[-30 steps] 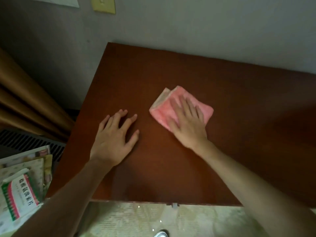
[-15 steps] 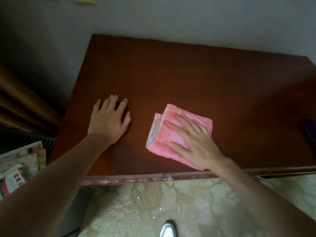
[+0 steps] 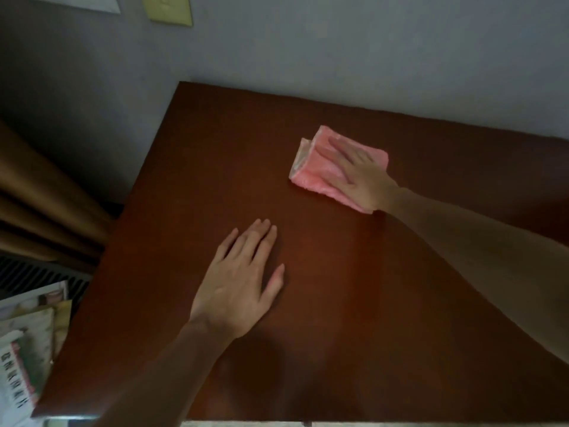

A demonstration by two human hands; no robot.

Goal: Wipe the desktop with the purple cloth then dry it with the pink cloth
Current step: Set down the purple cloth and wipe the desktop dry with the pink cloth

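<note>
Right hand (image 3: 361,177) flat on pink cloth (image 3: 311,171) (folded); left hand (image 3: 241,285) flat on desktop (image 3: 369,303)

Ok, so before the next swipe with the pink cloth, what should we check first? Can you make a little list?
1. Folded pink terry cloth lies flat on the reddish-brown wooden desktop: ok.
2. Right hand presses on the cloth with straight fingers: ok.
3. Left hand rests flat on the desktop, apart from the cloth: ok.
4. Nothing shows on the bare wood between the cloth and the left hand: ok.
5. Desktop really dry: cannot tell, the light is dim.
6. Purple cloth put away: cannot tell, it is not in view.
</note>
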